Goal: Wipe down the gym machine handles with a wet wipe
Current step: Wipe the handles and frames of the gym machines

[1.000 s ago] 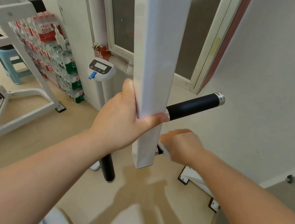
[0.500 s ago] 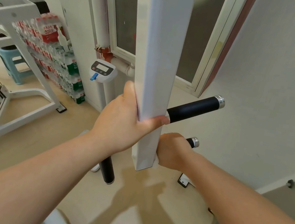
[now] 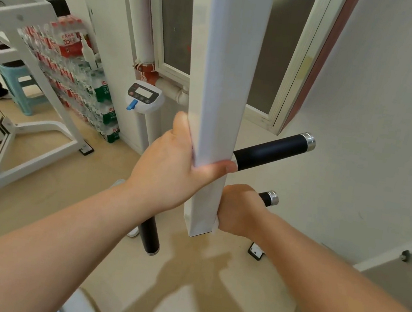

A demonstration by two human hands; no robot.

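Since 1 second ago the right hand has closed round the lower right handle, whose silver cap now pokes out past the knuckles. Over the last 0.5 second neither hand has shifted noticeably.

Head view: the left hand clamps the white post near its lower end. Its palm lies on the post's left face, the thumb crosses the near face, and the fingers are hidden behind. Its forearm reaches in from the lower left. The right hand is a fist just right of the post, touching its lower edge, back of the hand upward. The 2 hands are apart, with the post between them.

A small white corner of the wet wipe shows under the right hand, against the post's bottom right corner; the rest is hidden in the fist. The lower right handle is black and mostly covered. Above it the upper right handle juts from the post's right side, matte black, silver-capped and bare. A lower left handle points down left of the post, below the left wrist. Well left of the post, stacked water bottles stand against the wall.
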